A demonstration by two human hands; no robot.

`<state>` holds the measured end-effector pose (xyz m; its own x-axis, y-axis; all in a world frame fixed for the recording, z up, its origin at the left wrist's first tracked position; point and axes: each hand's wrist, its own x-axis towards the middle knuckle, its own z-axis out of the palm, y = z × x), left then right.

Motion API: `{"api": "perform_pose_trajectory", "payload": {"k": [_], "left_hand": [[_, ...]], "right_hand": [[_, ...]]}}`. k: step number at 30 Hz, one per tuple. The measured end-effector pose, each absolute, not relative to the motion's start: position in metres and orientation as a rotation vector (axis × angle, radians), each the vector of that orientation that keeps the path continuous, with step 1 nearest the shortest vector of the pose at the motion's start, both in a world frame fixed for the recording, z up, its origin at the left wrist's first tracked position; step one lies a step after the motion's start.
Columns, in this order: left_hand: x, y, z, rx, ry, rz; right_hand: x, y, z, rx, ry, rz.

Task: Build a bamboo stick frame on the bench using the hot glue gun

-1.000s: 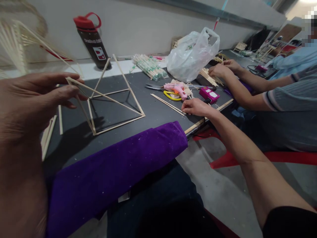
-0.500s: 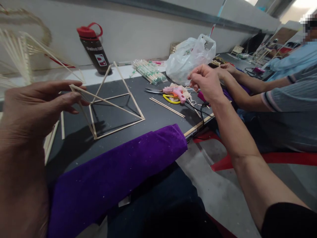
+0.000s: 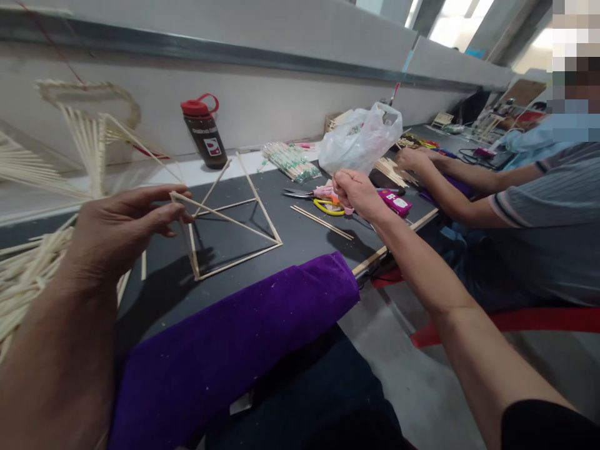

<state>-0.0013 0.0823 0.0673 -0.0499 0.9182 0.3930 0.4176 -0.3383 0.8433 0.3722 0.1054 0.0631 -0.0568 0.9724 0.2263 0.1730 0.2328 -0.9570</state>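
Note:
My left hand (image 3: pixel 135 219) pinches the raised corner of a frame of thin wooden sticks (image 3: pixel 239 259) between thumb and fingers. The frame has a four-sided base resting on the dark table, with other sticks slanting upward. My right hand (image 3: pixel 359 195) is closed in a fist, in front of a pink glue gun (image 3: pixel 322 191) that it partly covers. What the fist holds, if anything, is hidden. Scissors with yellow handles (image 3: pixel 328 207) lie beside the glue gun. Loose sticks (image 3: pixel 321 222) lie nearer to me.
A purple cloth (image 3: pixel 244 337) covers the table's near edge. Behind stand a dark bottle with a red lid (image 3: pixel 206 137), packed sticks (image 3: pixel 290 161) and a white plastic bag (image 3: pixel 359 144). A stick pile (image 3: pixel 32 269) is at left. Another person's arms (image 3: pixel 454 181) work at right.
My right hand has moved left and down toward the glue gun, its fingers now closed into a fist. My left hand keeps its pinch on the stick frame. The camera view has shifted.

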Motion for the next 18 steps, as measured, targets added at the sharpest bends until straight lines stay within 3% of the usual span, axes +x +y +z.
{"api": "perform_pose_trajectory", "payload": {"k": [18], "left_hand": [[-0.005,0.085,0.066,1.771,1.355,1.371]], "right_hand": [[0.375,0.111,0.045,-1.136,-1.501,1.058]]}}
